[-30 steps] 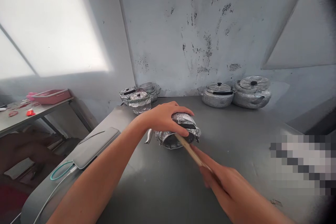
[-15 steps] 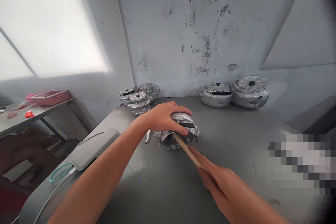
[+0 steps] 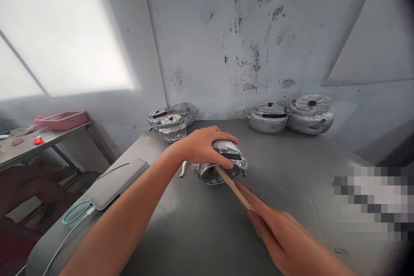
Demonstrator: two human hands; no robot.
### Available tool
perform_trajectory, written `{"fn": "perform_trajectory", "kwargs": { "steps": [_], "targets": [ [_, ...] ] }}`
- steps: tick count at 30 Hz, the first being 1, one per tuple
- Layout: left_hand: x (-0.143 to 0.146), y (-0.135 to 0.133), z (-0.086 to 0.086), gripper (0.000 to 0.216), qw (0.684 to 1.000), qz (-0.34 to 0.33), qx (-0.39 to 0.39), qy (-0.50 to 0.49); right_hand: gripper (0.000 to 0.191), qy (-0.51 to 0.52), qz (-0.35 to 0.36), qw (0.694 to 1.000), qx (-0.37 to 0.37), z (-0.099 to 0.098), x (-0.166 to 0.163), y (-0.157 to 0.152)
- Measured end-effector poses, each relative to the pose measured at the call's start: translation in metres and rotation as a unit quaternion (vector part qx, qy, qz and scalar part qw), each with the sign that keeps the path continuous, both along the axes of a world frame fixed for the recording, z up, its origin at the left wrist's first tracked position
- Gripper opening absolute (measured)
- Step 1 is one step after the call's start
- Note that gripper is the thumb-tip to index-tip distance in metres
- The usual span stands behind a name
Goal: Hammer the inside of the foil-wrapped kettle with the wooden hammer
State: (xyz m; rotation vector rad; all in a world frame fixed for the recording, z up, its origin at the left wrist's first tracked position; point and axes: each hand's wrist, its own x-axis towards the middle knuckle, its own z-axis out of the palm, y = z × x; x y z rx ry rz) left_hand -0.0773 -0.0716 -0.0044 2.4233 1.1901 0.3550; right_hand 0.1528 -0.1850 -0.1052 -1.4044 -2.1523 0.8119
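A silvery metal kettle (image 3: 226, 148) lies tipped on its side on the grey table (image 3: 200, 233), its round mouth facing me and its spout to the left. My left hand (image 3: 207, 148) grips the kettle from above, thumb over the black handle (image 3: 232, 156) and fingers over the far side. In my right hand (image 3: 271, 226) is a wooden stick (image 3: 233, 186), held with the fingers closed round it. The stick's far end goes into the kettle's mouth, and its tip is hidden inside.
Small metal kettles (image 3: 172, 127) stand at the back left; two larger ones (image 3: 268, 118) stand back right by the wall. A grey power bank (image 3: 121, 183) with a cable lies at the left edge. A pink basket (image 3: 64, 120) sits on a side table. A pixelated patch covers the right.
The whole view has shifted slightly. Both hands, the kettle and the stick keep nearly the same positions relative to each other.
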Motion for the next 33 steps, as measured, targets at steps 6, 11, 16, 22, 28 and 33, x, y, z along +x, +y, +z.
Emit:
{"fn": "perform_trajectory", "kwargs": {
  "steps": [6,11,16,22,28,33],
  "targets": [
    [0.003,-0.006,0.003,0.06,1.0,-0.001,-0.001,0.022,0.05,-0.022,-0.041,0.997,0.058,-0.008,0.002,0.001],
    [0.003,-0.006,0.001,0.061,1.0,-0.006,0.002,0.027,0.049,-0.031,-0.051,0.996,0.066,-0.015,0.003,0.0],
    [0.003,-0.008,0.003,0.061,1.0,-0.008,-0.004,0.029,0.049,-0.037,-0.053,0.995,0.07,-0.018,0.006,-0.001],
    [0.004,-0.011,0.006,0.063,0.999,-0.013,-0.007,0.038,0.049,-0.041,-0.061,0.994,0.078,-0.024,0.009,0.001],
    [0.004,-0.012,0.005,0.062,0.999,-0.013,-0.003,0.039,0.049,-0.044,-0.059,0.994,0.08,-0.027,0.009,0.002],
    [0.005,-0.013,0.006,0.062,0.999,-0.011,-0.003,0.047,0.048,-0.051,-0.05,0.995,0.07,-0.025,0.01,0.001]
  ]
}}
